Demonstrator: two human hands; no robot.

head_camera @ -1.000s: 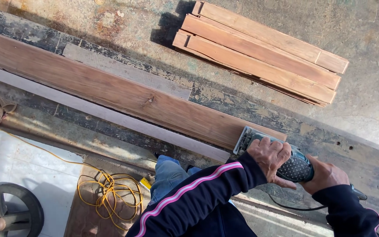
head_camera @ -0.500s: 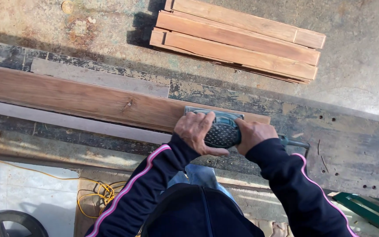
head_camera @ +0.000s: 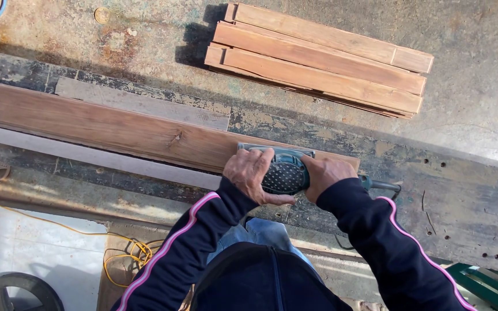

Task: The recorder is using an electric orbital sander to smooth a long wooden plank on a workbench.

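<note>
Change: since half a second ago the sander and both hands have stayed on the right end of the long plank, barely shifted; a second ago they were further right, at the plank's very tip.
Left hand: the left hand (head_camera: 251, 171) is closed over the left side of the sander (head_camera: 283, 173), fingers curled across its top and thumb along its near side.
Right hand: the right hand (head_camera: 324, 174) grips the right side of the sander's dotted dome, fingers wrapped round it.
Sander: a teal power sander with a dark perforated grip, its flat pad lying on the long plank (head_camera: 105, 129), between the two hands; a dark cord (head_camera: 383, 185) leaves it to the right.
Long plank: reddish-brown, lying along the worktop (head_camera: 468, 207) from the left edge to just right of the sander, with a knot (head_camera: 175, 137) left of the left hand.
Grey strip: a pale grey strip (head_camera: 93, 155) lies against the plank's near side.
Plank stack: shorter reddish planks (head_camera: 318, 60) lie stacked on the floor beyond the worktop's far edge, well apart from the hands.
Floor, near side: a yellow cable (head_camera: 128, 253) lies coiled lower left.
</note>
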